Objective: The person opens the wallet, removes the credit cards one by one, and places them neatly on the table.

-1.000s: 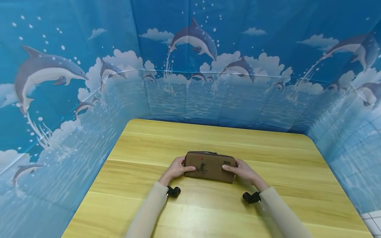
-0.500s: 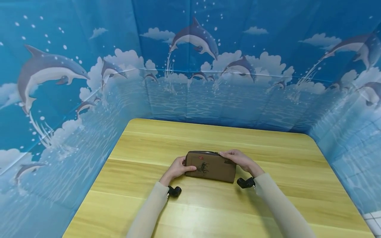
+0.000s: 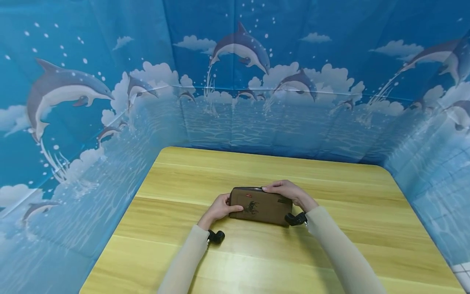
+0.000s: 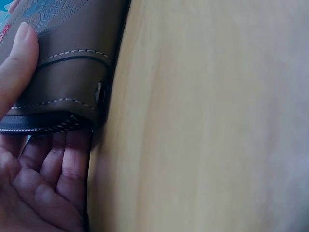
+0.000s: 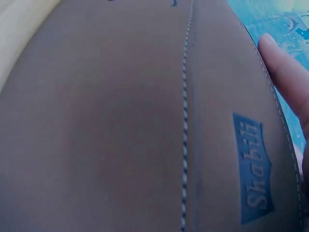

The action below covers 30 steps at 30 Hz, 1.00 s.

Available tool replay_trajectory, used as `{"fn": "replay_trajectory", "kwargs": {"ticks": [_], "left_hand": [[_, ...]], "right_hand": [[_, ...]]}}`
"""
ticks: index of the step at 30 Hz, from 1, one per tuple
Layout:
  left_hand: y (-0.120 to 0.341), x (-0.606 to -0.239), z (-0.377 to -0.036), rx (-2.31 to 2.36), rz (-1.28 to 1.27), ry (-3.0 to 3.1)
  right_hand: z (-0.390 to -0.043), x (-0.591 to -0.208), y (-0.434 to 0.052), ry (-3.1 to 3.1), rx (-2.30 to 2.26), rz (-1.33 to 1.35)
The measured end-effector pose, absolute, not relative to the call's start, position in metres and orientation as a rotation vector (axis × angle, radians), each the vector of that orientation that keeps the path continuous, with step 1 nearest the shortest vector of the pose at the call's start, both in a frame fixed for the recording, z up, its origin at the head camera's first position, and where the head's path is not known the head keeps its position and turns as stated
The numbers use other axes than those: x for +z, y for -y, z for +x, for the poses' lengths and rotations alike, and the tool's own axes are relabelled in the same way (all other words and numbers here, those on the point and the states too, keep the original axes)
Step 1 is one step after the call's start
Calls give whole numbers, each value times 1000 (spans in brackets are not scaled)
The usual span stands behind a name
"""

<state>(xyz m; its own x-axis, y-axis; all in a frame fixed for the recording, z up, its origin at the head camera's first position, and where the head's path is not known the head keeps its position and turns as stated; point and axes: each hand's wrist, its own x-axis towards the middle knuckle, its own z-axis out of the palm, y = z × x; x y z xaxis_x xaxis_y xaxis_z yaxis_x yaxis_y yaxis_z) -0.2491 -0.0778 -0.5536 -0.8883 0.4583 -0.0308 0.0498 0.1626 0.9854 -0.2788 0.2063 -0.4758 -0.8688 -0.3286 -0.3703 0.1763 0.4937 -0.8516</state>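
Note:
A brown zip-around wallet (image 3: 269, 212), printed with a dark horse figure and a small red mark, stands on its long edge, zip side up. My left hand (image 3: 218, 209) grips its left end, thumb on the front face and fingers behind. In the left wrist view, the curled fingers (image 4: 63, 164) show beneath the zipped end. Along the top edge, my right hand (image 3: 292, 193) pinches at the zip, and its fingertips cover the zipper pull. Silver zip teeth show to the left of them. The right wrist view is filled by stitched leather with a "Shabili" label (image 5: 253, 169).
The yellow wood-grain table (image 3: 238, 261) extends around the wallet on every side. A blue dolphin-printed curtain (image 3: 264, 118) encloses the table at the back and both sides. Black wrist cameras (image 3: 216, 237) sit at both cuffs.
My right hand has left the wallet's right end, risen to the top edge, and slid left along the zip. My left hand keeps its grip, and the wallet stays almost in place.

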Motion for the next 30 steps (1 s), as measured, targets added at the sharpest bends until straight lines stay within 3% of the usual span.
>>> {"fn": "replay_trajectory", "kwargs": {"ticks": [12,30], "left_hand": [[75,-549,-251,1787,496,-2103],[75,-556,-253,1805,498,-2089]], "right_hand": [[-275,-479,-206,-2286,-1537,-41],[-257,-482,-193,-2762,-1473,-215]]}}
